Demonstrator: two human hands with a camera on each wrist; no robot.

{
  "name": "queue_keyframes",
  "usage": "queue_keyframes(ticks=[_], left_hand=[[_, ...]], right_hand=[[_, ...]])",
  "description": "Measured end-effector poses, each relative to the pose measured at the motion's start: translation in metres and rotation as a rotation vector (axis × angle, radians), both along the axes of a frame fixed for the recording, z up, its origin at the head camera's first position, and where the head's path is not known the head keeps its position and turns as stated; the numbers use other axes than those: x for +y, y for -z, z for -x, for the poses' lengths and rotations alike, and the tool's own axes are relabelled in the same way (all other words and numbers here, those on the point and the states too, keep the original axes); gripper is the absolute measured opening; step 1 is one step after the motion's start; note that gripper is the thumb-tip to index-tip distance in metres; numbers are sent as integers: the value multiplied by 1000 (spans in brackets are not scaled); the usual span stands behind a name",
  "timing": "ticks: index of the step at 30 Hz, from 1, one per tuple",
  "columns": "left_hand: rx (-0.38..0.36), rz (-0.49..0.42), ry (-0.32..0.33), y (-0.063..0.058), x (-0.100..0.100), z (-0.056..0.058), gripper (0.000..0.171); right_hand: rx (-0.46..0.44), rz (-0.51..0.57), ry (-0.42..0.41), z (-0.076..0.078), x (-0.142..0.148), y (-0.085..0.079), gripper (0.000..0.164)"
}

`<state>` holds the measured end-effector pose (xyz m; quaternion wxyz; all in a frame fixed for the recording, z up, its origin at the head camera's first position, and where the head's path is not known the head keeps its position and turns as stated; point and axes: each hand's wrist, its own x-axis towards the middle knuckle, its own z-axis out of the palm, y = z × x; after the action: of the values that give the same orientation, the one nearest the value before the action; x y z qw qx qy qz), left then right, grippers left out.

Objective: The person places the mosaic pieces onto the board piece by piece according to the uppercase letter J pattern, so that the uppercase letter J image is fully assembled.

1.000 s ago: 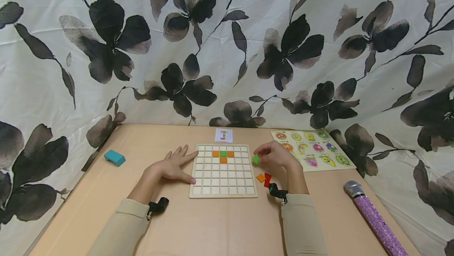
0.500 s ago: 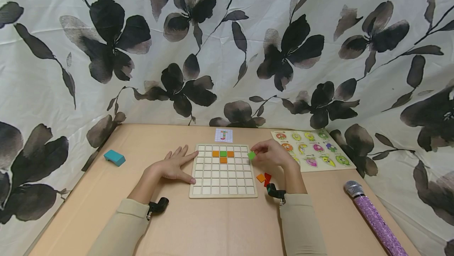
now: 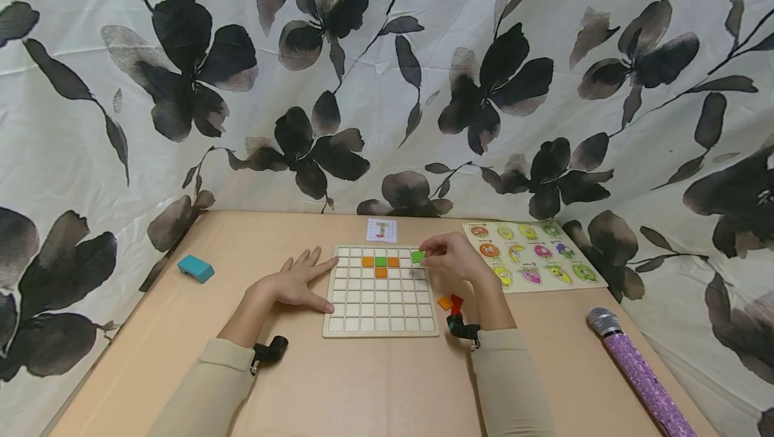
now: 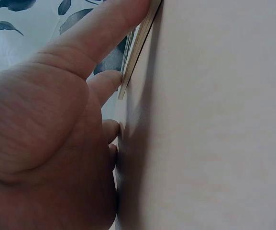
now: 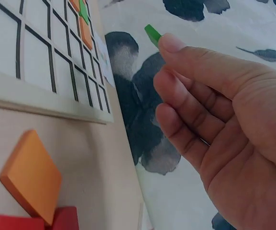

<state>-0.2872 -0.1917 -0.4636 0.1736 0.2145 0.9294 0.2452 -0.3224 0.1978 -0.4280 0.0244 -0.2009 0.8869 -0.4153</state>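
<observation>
A pale grid board (image 3: 381, 323) lies on the table, with orange and green square tiles in its upper rows; one orange tile (image 3: 381, 273) sits below the green tile (image 3: 380, 262). My left hand (image 3: 296, 284) is spread at the board's left edge, its thumb and a finger touching the edge; the left wrist view shows the thumb (image 4: 99, 36) against it. My right hand (image 3: 453, 257) pinches a green tile (image 3: 417, 257) above the board's upper right corner. In the right wrist view that green tile (image 5: 152, 35) is held between thumb and finger, apart from the board.
Loose orange (image 3: 444, 303) and red tiles (image 3: 457, 301) lie right of the board. A small pattern card (image 3: 381, 230) is behind it. A fruit picture sheet (image 3: 544, 255) lies at back right, a purple glittery microphone (image 3: 641, 376) at right, a teal block (image 3: 195, 269) at left.
My right hand has moved left with the green tile, from beside the board to above its upper right corner. The left hand has stayed in place.
</observation>
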Motion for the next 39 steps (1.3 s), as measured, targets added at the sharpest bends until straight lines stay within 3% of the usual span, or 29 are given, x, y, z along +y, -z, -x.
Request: queue_keyframes(ticks=[7, 16, 39], left_hand=[[6, 4, 0, 0, 0, 1, 113], [9, 9, 0, 1, 0, 2, 113], [0, -1, 2, -1, 0, 0, 113]], right_hand=[[36, -6, -6, 2, -12, 1, 20], [12, 43, -38, 2, -25, 4, 23], [-5, 1, -107, -5, -51, 9, 28]])
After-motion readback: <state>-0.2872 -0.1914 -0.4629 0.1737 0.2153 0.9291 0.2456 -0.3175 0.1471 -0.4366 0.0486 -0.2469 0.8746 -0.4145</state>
